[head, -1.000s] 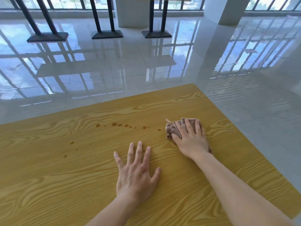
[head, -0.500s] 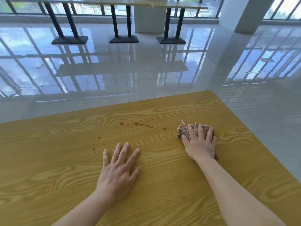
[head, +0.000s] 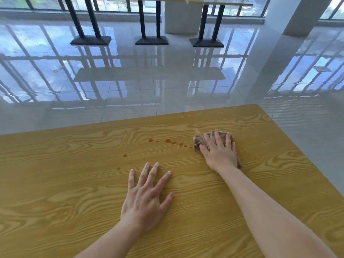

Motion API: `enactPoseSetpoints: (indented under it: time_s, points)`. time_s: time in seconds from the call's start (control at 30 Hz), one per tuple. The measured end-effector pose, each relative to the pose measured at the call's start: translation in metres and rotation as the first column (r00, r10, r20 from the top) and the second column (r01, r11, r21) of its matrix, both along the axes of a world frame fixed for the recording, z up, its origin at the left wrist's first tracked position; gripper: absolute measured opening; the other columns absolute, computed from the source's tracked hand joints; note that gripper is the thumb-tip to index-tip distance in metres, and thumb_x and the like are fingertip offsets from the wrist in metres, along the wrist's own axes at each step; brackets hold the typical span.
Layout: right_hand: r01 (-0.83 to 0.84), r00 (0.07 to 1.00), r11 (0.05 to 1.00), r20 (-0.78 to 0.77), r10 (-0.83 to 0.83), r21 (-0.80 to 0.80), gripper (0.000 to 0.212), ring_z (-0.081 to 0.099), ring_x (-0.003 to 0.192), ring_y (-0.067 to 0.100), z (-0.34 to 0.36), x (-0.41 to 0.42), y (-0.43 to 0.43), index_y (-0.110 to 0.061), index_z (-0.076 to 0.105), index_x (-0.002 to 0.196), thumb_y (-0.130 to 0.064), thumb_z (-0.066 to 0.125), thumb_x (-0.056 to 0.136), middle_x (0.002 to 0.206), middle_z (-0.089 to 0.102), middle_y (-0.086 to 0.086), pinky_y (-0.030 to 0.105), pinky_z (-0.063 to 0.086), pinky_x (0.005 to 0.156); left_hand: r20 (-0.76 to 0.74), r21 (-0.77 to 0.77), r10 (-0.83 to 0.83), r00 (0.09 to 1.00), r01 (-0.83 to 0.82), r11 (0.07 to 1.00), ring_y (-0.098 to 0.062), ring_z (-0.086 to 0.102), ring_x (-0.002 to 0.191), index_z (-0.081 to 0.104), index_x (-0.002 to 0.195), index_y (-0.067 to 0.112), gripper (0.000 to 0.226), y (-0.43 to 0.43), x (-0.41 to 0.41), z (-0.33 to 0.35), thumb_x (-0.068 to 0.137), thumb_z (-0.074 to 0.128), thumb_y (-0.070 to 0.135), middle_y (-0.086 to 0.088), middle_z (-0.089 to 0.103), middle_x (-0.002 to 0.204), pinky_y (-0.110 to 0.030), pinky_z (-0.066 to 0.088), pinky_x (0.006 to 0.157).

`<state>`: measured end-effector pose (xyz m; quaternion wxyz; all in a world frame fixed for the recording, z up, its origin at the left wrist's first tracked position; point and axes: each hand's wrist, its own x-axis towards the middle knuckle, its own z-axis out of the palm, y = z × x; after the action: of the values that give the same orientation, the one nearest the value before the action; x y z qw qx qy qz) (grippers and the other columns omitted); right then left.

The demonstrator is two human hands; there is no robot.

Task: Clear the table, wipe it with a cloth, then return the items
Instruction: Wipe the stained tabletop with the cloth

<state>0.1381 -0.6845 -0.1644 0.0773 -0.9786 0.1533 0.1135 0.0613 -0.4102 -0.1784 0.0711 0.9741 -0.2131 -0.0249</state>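
Over the last second the right hand [head: 219, 155] and the cloth [head: 200, 141] under it have edged a little towards the row of brown drops [head: 168, 140], so the cloth's left edge now lies just beside the nearest spot without covering any of them. The left hand [head: 147, 200] has slid leftward along the bench [head: 65, 192] and now sits below the left part of the row rather than under its right end. The drops look the same in number and shape as before, so the spill seems untouched. By my reading the wiping step is under way but has not yet reached the stains, and a leftward sweep would take the cloth through them. A few smaller spots [head: 125, 155] lie further left and nearer the person, well apart from the cloth, and would need a second pass. The left hand's fingers are straight and spread, palm flat on the wood and holding nothing. The right hand's fingers lie extended over the cloth, pressing it down rather than closing around it. The cloth is a dull pinkish brown, bunched into a small wad on the far right part of the bench. A loose corner sticks out at its upper left, and a bit of fabric shows beside the wrist.
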Motion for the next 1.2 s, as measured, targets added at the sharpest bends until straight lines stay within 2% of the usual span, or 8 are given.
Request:
enactPoseSetpoints:
  time_s: [0.13,0.2,0.4,0.47,0.63,0.87,1.07,1.2]
  points:
    - [-0.355,0.931,0.934,0.078,0.358,-0.045,0.058,-0.033,0.145,0.022,0.002,-0.088,0.022,-0.056,-0.016,0.147,-0.070,0.008,0.095,0.160,-0.025,-0.016,0.049,-0.007,0.122,-0.008,-0.002,-0.001,1.000,0.001,1.000,-0.019,-0.013,0.151,0.010,0.153,0.048,0.067,0.000,0.001,0.004,0.092,0.013,0.074,0.003,0.002,0.166,-0.059,-0.005,0.119]
    - [-0.403,0.912,0.912,0.052,0.407,-0.080,0.058,-0.033,0.144,0.017,0.004,-0.104,0.013,-0.059,-0.013,0.146,-0.072,0.010,0.094,0.159,-0.026,-0.019,0.044,-0.009,0.122,-0.017,0.011,-0.006,1.000,0.007,1.000,-0.020,-0.013,0.151,0.010,0.154,0.048,0.067,0.000,0.001,0.002,0.092,0.013,0.075,0.003,0.001,0.166,-0.060,-0.006,0.119]
    - [-0.032,0.999,0.999,0.002,0.032,-0.019,0.065,-0.024,0.147,0.032,-0.002,0.008,0.020,-0.051,-0.004,0.152,-0.072,0.009,0.092,0.164,-0.016,-0.007,0.054,-0.006,0.120,-0.025,0.004,-0.004,1.000,0.004,1.000,-0.019,-0.019,0.150,0.003,0.153,0.048,0.071,0.000,-0.001,0.007,0.088,0.003,0.076,0.004,-0.005,0.166,-0.057,-0.010,0.118]
    - [-0.085,0.996,0.996,0.010,0.085,-0.010,0.064,-0.025,0.147,0.033,-0.001,0.014,0.041,-0.050,-0.004,0.152,-0.070,0.011,0.093,0.164,-0.016,-0.006,0.055,-0.006,0.120,-0.017,-0.002,-0.006,1.000,0.006,1.000,-0.018,-0.019,0.150,0.004,0.153,0.049,0.072,0.000,-0.002,0.007,0.087,0.000,0.077,0.005,-0.005,0.166,-0.057,-0.009,0.118]
    - [-0.375,0.921,0.925,0.089,0.380,-0.070,0.062,-0.030,0.146,0.021,0.000,-0.077,0.045,-0.054,-0.016,0.148,-0.072,0.006,0.093,0.161,-0.023,-0.013,0.048,-0.004,0.122,-0.015,-0.022,0.008,1.000,-0.008,1.000,-0.020,-0.004,0.152,0.026,0.153,0.039,0.071,0.002,0.000,0.002,0.091,0.021,0.074,0.001,0.014,0.165,-0.059,0.001,0.120]
    - [0.028,1.000,1.000,-0.011,-0.027,0.007,0.065,-0.024,0.147,0.033,0.000,0.021,0.036,-0.049,-0.004,0.152,-0.070,0.012,0.093,0.164,-0.016,-0.005,0.054,-0.006,0.120,0.021,-0.052,0.016,1.000,-0.015,0.999,-0.020,-0.001,0.153,0.032,0.151,0.033,0.073,0.001,0.001,0.001,0.090,0.024,0.072,0.001,0.016,0.164,-0.058,0.000,0.120]
    - [-0.293,0.951,0.954,0.083,0.298,-0.059,0.060,-0.026,0.147,0.020,-0.004,-0.068,0.054,-0.058,-0.011,0.147,-0.072,0.008,0.093,0.162,-0.019,-0.016,0.047,-0.007,0.122,0.066,-0.348,0.086,0.994,-0.058,0.936,-0.015,0.028,0.145,0.057,0.131,0.029,0.050,0.027,-0.002,0.000,0.089,0.044,0.052,0.002,0.049,0.145,-0.054,0.017,0.120]
    - [-0.061,0.998,0.997,0.005,0.061,-0.055,0.062,-0.025,0.148,0.022,0.002,-0.070,0.010,-0.057,-0.013,0.147,-0.074,0.006,0.091,0.161,-0.020,-0.015,0.048,-0.005,0.122,0.131,-0.212,0.267,0.955,-0.236,0.948,-0.026,0.033,0.142,0.056,0.134,0.026,0.060,0.108,0.004,-0.001,0.088,0.035,0.059,-0.005,0.048,0.145,-0.061,0.020,0.116]
